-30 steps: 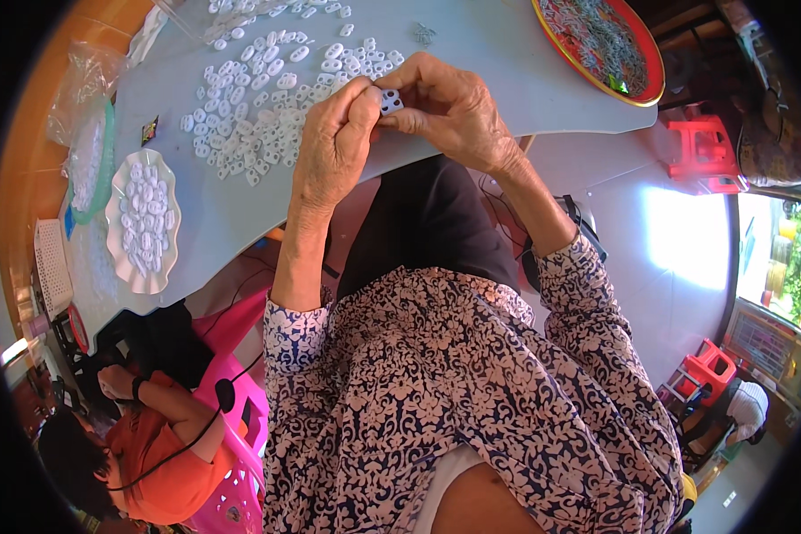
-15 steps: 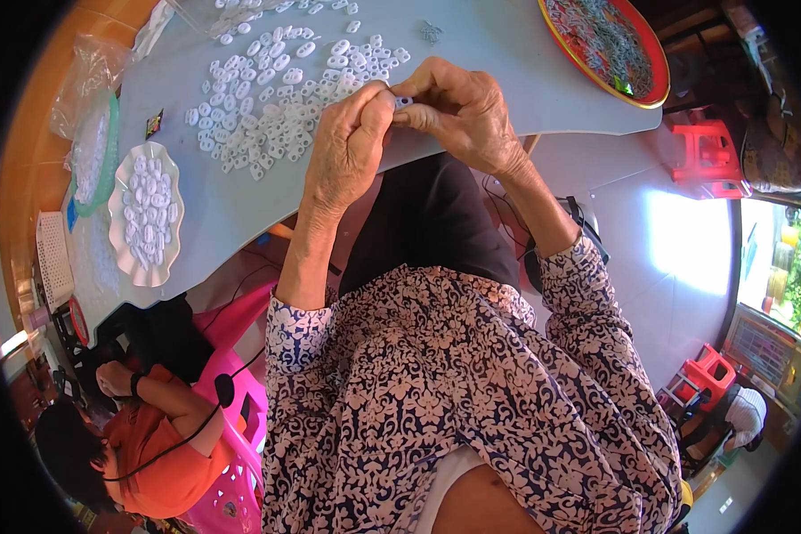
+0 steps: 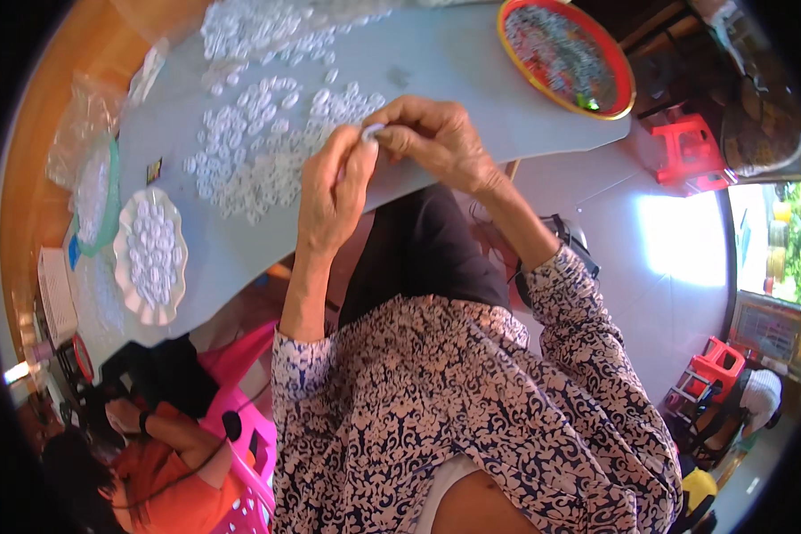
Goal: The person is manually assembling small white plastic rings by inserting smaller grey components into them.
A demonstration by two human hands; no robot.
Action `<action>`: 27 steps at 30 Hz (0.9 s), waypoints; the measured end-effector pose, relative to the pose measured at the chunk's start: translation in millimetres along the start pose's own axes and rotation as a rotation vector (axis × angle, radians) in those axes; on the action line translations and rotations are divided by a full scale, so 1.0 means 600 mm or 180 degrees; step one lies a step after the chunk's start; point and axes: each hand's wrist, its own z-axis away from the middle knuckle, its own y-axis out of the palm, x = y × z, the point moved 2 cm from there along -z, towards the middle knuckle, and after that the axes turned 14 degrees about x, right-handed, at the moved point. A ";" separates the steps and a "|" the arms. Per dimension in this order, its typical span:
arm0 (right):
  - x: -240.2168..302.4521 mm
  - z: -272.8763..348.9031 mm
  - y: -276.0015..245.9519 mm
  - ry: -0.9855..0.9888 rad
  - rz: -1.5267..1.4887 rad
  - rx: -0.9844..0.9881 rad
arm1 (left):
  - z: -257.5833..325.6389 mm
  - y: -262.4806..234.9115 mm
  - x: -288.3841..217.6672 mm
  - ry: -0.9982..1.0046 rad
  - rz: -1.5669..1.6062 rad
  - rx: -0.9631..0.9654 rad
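Note:
Over the near edge of the table, my left hand (image 3: 334,189) and my right hand (image 3: 443,147) meet fingertip to fingertip. A small white plastic piece (image 3: 373,131) is pinched between them, mostly covered by the fingers. Both hands are closed on it; whether either also has a smaller part is hidden. Just beyond my left hand spreads a loose heap of small white oval pieces (image 3: 260,165), some with dark holes. On the left stands a white dish with a wavy rim (image 3: 181,258), full of similar white pieces.
A red round tray with a yellow rim (image 3: 629,76) holds many thin grey metal bits at the table's far right. A green basket (image 3: 111,200) of white pieces stands far left. A person in orange (image 3: 173,481) sits at lower left by a pink chair (image 3: 256,436). Red stools (image 3: 685,153) stand right.
The view has tilted, so the table and dish appear lower. My hands stay together, with the left hand's fingers now straighter and upright around the piece.

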 end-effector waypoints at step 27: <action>-0.004 -0.188 -0.066 -0.0328 0.3143 0.0488 | 0.033 -0.002 0.043 -0.0117 0.1502 -0.0797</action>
